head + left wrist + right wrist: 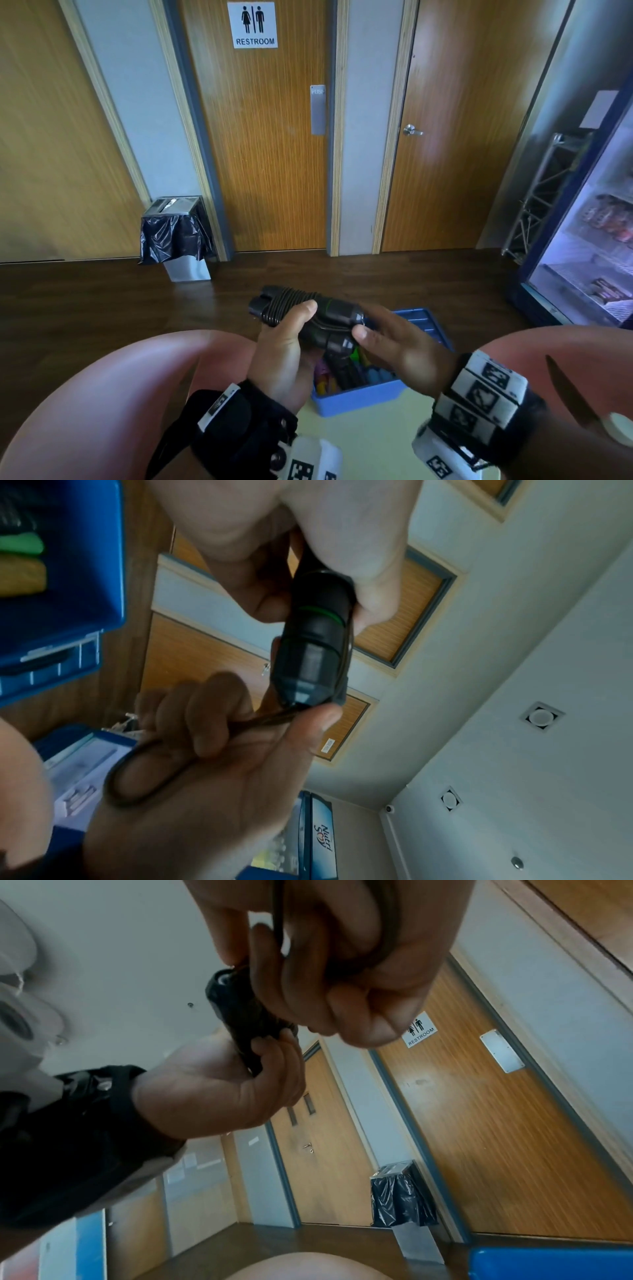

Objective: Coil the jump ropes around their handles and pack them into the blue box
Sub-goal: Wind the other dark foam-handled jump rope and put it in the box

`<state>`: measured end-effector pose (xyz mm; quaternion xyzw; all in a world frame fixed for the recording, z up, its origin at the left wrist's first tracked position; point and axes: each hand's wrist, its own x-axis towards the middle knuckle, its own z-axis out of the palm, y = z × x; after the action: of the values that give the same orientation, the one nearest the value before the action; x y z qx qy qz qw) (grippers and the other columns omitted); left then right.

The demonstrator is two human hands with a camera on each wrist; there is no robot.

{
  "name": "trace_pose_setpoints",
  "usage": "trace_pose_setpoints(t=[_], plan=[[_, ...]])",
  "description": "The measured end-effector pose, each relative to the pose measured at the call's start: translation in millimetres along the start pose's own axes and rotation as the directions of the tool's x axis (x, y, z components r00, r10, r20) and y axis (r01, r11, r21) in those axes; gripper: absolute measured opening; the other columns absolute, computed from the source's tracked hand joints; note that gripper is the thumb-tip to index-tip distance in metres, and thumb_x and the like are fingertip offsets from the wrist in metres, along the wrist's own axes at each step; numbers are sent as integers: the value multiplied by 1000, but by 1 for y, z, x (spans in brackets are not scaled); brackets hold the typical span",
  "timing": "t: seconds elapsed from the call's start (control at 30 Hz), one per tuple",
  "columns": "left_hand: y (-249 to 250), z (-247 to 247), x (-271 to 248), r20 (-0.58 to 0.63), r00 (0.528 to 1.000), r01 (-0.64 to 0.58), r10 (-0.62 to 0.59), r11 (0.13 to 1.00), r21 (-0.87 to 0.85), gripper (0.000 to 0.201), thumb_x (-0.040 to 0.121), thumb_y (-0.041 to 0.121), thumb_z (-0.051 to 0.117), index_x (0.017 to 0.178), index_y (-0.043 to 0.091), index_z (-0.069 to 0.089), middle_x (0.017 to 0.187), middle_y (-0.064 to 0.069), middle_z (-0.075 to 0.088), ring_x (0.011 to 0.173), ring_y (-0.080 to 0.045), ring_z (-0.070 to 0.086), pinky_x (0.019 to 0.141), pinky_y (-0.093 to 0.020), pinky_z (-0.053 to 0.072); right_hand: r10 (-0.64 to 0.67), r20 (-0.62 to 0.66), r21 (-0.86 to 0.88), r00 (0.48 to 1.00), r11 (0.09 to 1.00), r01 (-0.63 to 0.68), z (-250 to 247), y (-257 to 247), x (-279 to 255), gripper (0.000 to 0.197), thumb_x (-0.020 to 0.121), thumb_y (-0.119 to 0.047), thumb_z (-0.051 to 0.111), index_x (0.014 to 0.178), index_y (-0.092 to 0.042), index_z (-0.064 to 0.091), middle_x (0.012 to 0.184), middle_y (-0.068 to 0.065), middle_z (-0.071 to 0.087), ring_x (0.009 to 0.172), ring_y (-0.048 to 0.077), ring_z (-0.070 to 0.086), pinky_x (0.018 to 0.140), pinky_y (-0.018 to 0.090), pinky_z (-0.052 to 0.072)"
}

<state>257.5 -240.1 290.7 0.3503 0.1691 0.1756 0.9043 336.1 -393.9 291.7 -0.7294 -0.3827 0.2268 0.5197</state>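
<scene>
Blue box on the floor already holds coloured ropes. Above it I see my left hand wrapped round the coiled black jump rope, handles lying left-to-right; my right hand pinches its loose cord loop.

Handles matt black plastic; blue box smooth plastic; floor probably glossy wood.
</scene>
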Motion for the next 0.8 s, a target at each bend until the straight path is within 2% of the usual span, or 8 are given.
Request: trace_pose_setpoints(t=[0.07, 0.17, 0.27, 0.33, 0.43, 0.57, 0.73, 0.8], plan=[[-2, 3, 0, 25, 998, 66, -65, 998, -7, 38, 81, 17, 62, 112, -6, 62, 97, -24, 69, 77, -29, 72, 58, -34, 59, -33, 16, 66, 999, 997, 32, 4, -3, -2, 45, 96, -40, 47, 138, -25, 49, 112, -12, 71, 105, 4, 66, 86, 21, 50], [-6, 6, 0, 66, 986, 157, -154, 987, -41, 29, 80, 21, 63, 99, 0, 69, 98, -22, 71, 83, -29, 71, 70, -37, 59, -120, -86, 23, 989, 992, 122, 11, -6, -1, 42, 97, -42, 45, 138, -31, 46, 117, -13, 68, 111, 4, 64, 90, 18, 48], [-9, 10, 0, 135, 970, 213, -202, 974, -73, 27, 81, 20, 64, 98, 0, 70, 97, -21, 71, 83, -30, 71, 75, -38, 58, -149, -163, 36, 975, 987, 156, 14, -5, 3, 50, 90, -54, 50, 140, -47, 42, 128, -4, 63, 119, 12, 60, 102, 37, 48], [-11, 12, 2, 166, 956, 256, -241, 964, -78, 28, 83, 23, 62, 96, 1, 73, 95, -20, 71, 80, -29, 71, 79, -38, 55, -163, -168, 117, 972, 976, 184, 15, -6, 3, 47, 86, -53, 53, 133, -47, 48, 118, 4, 67, 110, 19, 65, 98, 43, 51], [-17, 13, 3, 203, 935, 299, -290, 954, -17, 33, 84, 34, 56, 82, 9, 79, 86, -16, 72, 69, -28, 69, 62, -35, 51, -152, -202, 169, 968, 968, 187, 15, -9, 1, 43, 84, -55, 52, 124, -38, 52, 87, 24, 66, 71, 33, 68, 67, 46, 58], [-24, 17, 3, 180, 943, 281, -278, 960, 10, 32, 86, 28, 56, 80, 7, 79, 86, -16, 73, 75, -26, 73, 67, -35, 58, -184, -267, -40, 946, 983, 180, 10, -5, -3, 35, 88, -51, 48, 120, -36, 50, 94, -1, 72, 86, 13, 70, 75, 28, 56], [-32, 21, 16, 74, 984, 147, -159, 977, 153, 48, 88, 20, 63, 129, -2, 54, 86, -17, 71, 73, -27, 71, 62, -36, 56, -152, -351, -62, 924, 988, 138, 4, 3, -1, 29, 87, -39, 51, 115, -39, 50, 91, -8, 72, 88, 4, 69, 76, 22, 55], [-32, 23, 22, 58, 992, 99, -111, 980, 171, 62, 89, 12, 66, 145, 9, 38, 103, -22, 69, 81, -32, 72, 62, -37, 57, -141, -366, -58, 920, 990, 128, -1, 6, -3, 37, 85, -46, 51, 120, -36, 52, 94, -9, 72, 91, 4, 68, 80, 26, 56]])
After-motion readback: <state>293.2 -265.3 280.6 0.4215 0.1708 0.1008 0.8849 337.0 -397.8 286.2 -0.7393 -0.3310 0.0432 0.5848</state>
